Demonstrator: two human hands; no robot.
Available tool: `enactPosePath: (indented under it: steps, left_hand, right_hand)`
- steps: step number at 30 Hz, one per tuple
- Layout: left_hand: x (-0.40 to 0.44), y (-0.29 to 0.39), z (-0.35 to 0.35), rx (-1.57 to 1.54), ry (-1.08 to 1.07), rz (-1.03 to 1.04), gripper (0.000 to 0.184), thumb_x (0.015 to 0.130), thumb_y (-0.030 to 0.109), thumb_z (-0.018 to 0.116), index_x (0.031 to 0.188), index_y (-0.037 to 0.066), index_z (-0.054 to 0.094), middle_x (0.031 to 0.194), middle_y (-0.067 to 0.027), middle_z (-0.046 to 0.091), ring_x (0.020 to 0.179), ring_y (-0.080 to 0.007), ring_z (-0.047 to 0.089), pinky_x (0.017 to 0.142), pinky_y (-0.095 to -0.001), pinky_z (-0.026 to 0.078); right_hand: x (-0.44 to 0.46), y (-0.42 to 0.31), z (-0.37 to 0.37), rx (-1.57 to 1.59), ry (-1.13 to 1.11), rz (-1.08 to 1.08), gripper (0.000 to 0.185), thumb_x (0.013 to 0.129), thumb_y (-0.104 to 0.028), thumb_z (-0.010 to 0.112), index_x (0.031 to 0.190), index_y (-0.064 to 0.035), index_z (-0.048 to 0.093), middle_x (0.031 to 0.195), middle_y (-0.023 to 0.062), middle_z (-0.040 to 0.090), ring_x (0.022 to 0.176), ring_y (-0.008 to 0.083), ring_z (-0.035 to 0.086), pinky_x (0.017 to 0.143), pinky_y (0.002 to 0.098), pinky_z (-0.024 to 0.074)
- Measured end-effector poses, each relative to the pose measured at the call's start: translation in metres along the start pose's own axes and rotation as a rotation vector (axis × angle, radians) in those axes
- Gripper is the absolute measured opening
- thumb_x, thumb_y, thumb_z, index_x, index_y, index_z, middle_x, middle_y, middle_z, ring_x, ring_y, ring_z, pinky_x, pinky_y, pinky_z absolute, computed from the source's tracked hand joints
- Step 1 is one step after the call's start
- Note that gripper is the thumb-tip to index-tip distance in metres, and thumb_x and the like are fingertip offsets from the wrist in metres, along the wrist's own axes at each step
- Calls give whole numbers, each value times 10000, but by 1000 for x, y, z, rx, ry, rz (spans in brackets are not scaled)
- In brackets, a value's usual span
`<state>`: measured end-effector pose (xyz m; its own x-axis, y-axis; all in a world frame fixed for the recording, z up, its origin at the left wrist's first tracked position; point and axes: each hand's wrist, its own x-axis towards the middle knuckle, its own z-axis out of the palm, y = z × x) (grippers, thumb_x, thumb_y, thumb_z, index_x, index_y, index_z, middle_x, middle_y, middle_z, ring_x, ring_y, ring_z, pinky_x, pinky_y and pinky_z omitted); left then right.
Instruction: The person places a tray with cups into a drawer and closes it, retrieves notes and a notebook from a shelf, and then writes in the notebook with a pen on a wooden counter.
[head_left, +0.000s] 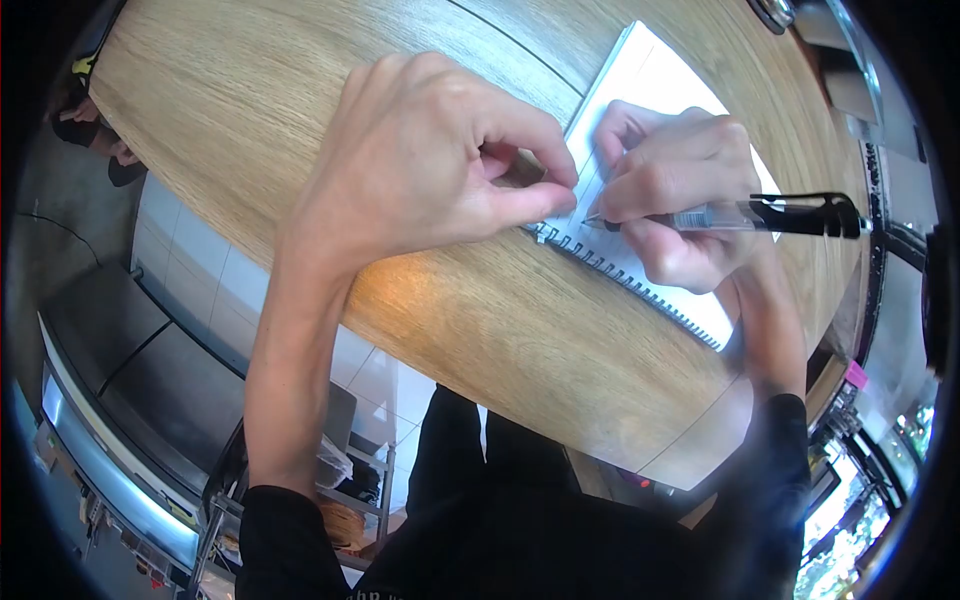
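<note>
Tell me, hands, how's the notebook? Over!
Right hand gripping pen, tip at notebook. Notebook open on table. Left hand at notebook's edge, fingertips near pen tip.

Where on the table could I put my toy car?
There's bare wood on the table between the left hand and the table's left edge, and more between the notebook's spiral and the near edge. It's crowded at the notebook, where the right hand holds the pen and the left fingertips come close.

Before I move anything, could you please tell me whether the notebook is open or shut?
The notebook is open: a white page faces up under the right hand.
</note>
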<state>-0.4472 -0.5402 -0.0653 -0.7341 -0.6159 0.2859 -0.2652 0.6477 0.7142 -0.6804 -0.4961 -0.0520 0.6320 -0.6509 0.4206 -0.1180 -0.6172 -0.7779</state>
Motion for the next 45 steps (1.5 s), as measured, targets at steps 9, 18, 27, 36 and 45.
enactPosePath:
  steps: [9, 18, 27, 36, 45]
  left_hand:
    - [-2, -1, 2, -38, -17, 12, 174, 654, 99, 872, 816, 126, 814, 640, -3, 666, 516, -108, 533, 508, -269, 398]
    - [2, 6, 2, -93, -57, 76, 184, 661, 42, 849, 836, 72, 801, 637, -16, 639, 512, -109, 493, 513, -268, 376]
    - [1, 7, 2, -91, -60, 96, 176, 680, 4, 821, 843, 63, 790, 616, -13, 599, 511, -102, 463, 506, -263, 359]
    - [0, 3, 0, -113, -61, 83, 159, 685, 3, 820, 833, 46, 780, 607, -10, 579, 506, -91, 460, 503, -260, 353]
    - [2, 6, 2, -104, -76, 97, 161, 694, 19, 834, 844, 50, 787, 606, -11, 577, 507, -86, 444, 503, -258, 339]
  right_hand:
    - [-2, 5, 2, 10, -7, -38, 119, 675, 8, 558, 730, 12, 664, 584, 86, 628, 436, 175, 482, 624, 336, 477]
    - [-1, 5, 3, -32, -3, -67, 141, 660, -6, 547, 748, 18, 654, 553, 65, 572, 433, 162, 444, 619, 329, 448]
    - [0, 7, 1, -39, -51, -72, 108, 729, -52, 563, 738, 19, 645, 528, 24, 528, 436, 144, 457, 642, 315, 461]
    - [5, 4, 4, -61, -87, -111, 94, 696, -1, 537, 713, 8, 629, 515, 9, 496, 428, 145, 422, 613, 310, 444]
    - [-1, 8, 1, -32, -48, -89, 199, 866, -106, 579, 712, 10, 628, 503, 10, 500, 423, 136, 434, 600, 311, 433]
